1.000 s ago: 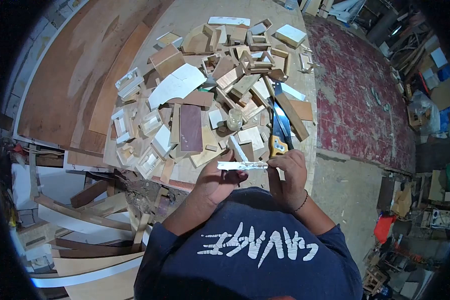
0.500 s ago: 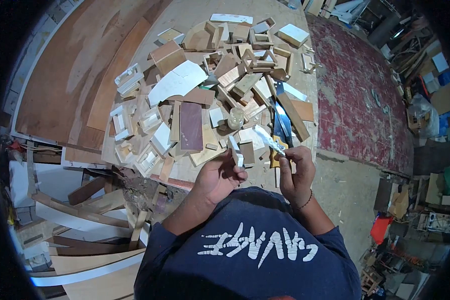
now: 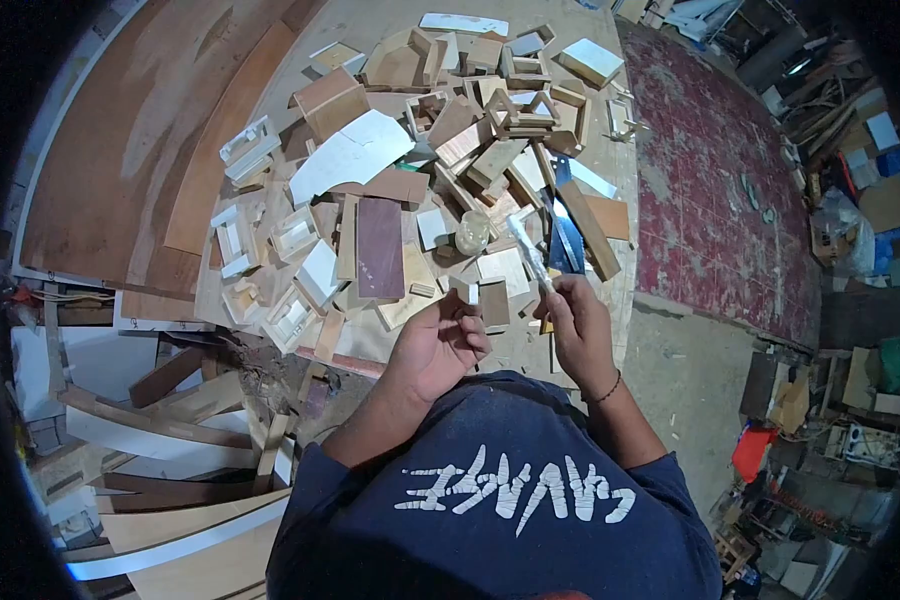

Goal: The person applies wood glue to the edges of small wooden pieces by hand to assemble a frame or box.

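The right hand point(image 3: 577, 325) is clamped on the lower end of a thin white strip point(image 3: 528, 252), which now stands tilted away from the body, its free end reaching toward the glass jar point(image 3: 471, 232). A second ago the same strip lay level between both hands, each pinching one end. The left hand point(image 3: 440, 340) has since let go of it; its fingers are curled loosely inward, and whether they enclose anything cannot be told. A small white-faced block point(image 3: 467, 291) lies just beyond its fingertips. The hands are therefore apart, with the strip in the right alone, above the near edge of the desk point(image 3: 390, 25). In judgement, the two-handed handling of the strip has ended and it is being carried or pointed toward the pile.

The desk bears a dense heap of offcuts and small frames, a dark reddish panel point(image 3: 380, 247), and a handsaw point(image 3: 562, 238) just beside the strip.

Legible writing: white lettering across the navy shirt point(image 3: 510, 500), seen inverted, reading "SAVAGE". No other label or brand is readable.
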Motion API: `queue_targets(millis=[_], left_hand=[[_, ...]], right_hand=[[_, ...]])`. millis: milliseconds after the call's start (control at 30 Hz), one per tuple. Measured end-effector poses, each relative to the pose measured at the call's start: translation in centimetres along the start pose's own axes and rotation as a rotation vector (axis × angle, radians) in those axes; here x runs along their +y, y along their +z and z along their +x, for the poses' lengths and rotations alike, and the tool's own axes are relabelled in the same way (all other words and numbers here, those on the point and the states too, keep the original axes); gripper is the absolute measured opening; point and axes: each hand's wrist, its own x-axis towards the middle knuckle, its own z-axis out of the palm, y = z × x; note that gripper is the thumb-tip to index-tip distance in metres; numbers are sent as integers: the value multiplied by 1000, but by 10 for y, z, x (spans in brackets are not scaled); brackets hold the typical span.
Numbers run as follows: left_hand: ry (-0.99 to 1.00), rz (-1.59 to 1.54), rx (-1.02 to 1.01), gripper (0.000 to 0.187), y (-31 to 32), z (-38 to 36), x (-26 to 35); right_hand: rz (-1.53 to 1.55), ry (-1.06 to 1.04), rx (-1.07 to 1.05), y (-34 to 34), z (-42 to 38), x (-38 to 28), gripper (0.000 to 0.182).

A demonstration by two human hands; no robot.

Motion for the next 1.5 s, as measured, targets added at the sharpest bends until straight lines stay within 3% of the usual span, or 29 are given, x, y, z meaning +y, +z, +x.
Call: queue_targets(millis=[33,167,367,433,467,533,633,967,1167,1267,1367,1400,1433,1500], left_hand=[[42,2,51,20,-2,1,2],[68,43,16,19,-5,4,10],[187,126,36,16,-2,13,18],[371,297,51,17,-7,22,21],[370,295,52,17,-13,29,23],[798,865,142,17,-22,44,27],[912,1095,105,18,-30,49,32],[978,1198,-40,22,-26,47,42],[783,1158,21,18,-17,43,52],[712,1138,43,16,-19,50,56],[604,1059,24,19,-32,53,59],[563,992,-5,21,-34,54,59],[561,993,-5,21,-34,56,58],[485,965,-181,22,-29,58,55]], right_hand=[[6,131,-53,1,3,-2,13],[-58,235,-130,13,12,24,13],[-307,209,-137,21,29,42,17],[-360,204,-130,24,36,51,17],[-410,196,-124,25,40,54,18],[-495,115,-111,26,48,54,16],[-609,12,-102,29,65,54,13],[-898,-57,-192,64,126,62,12],[-818,41,-362,71,160,68,20],[-734,-267,-51,68,157,63,23],[-520,-276,-11,54,147,52,21],[-341,-141,-197,52,142,63,22],[-340,-140,-195,47,135,66,22],[415,299,-750,40,114,68,27]])
